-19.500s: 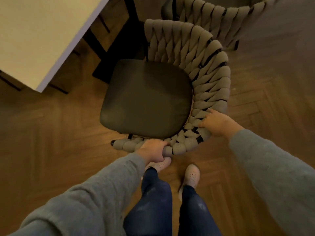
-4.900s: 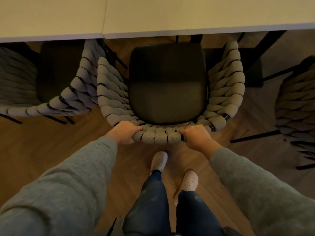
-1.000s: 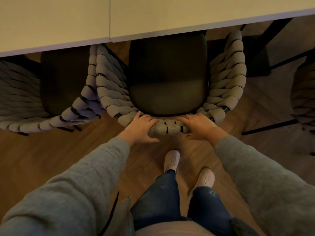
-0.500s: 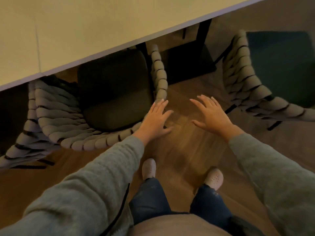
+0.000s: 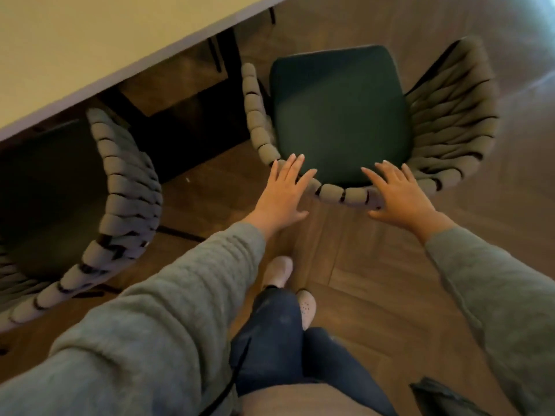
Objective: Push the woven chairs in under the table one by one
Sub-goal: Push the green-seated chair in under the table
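The woven chair with the dark green seat cushion is standing out on the wooden floor, clear of the table, its open front facing the table edge and its curved back toward the person. Both hands are reaching over the back rim. The left hand is lying flat with its fingers spread, fingertips over the rim at the left corner; whether it is pressing down I cannot tell. The right hand is likewise open and splayed, palm over the rim at the right, gripping nothing. Nothing is lying on the cushion. To the left, a second woven chair is sitting with its seat partly under the tabletop. Grey sleeves, dark trousers and pale shoes are showing below
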### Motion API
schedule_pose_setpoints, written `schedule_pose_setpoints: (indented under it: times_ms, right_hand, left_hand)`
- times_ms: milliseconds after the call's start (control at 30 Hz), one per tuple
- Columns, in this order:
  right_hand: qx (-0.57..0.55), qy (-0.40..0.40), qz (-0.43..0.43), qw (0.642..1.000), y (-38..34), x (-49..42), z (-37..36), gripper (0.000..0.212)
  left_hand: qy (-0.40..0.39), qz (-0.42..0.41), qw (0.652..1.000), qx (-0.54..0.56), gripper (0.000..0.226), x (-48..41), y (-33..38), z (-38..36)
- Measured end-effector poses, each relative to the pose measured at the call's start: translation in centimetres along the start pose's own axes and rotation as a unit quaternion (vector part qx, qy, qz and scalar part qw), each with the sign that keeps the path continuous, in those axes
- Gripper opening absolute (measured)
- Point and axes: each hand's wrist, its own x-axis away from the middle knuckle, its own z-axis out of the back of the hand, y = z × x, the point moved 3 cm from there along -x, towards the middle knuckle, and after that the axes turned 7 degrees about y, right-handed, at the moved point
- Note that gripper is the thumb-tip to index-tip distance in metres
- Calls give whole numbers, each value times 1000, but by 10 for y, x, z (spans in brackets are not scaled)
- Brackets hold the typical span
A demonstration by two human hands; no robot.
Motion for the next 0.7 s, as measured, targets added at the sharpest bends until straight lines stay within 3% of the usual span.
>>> schedule_pose_setpoints:
  times_ms: [100,267,400,567,700]
  right_hand:
    - [39,-77,-21,996,56,-5,-11,99]
    - [95,-166,-15,981,121,-13,-29,72]
    - [116,-163,42,979,141,-23,-28,48]
    - [79,-148,108,980,142,-28,-26,43]
    - [43,-111,126,985,144,-27,-25,39]
  left_hand:
    - [-43,-36,998,-19,87,-50,18,-7]
    - [-172,-77,980,-58,64,-85,43,-34]
    - [-142,-49,988,-43,39,-91,46,-32]
    - [-108,-35,992,-48,34,-89,47,-30]
    - [-129,8,988,-82,41,-88,52,-31]
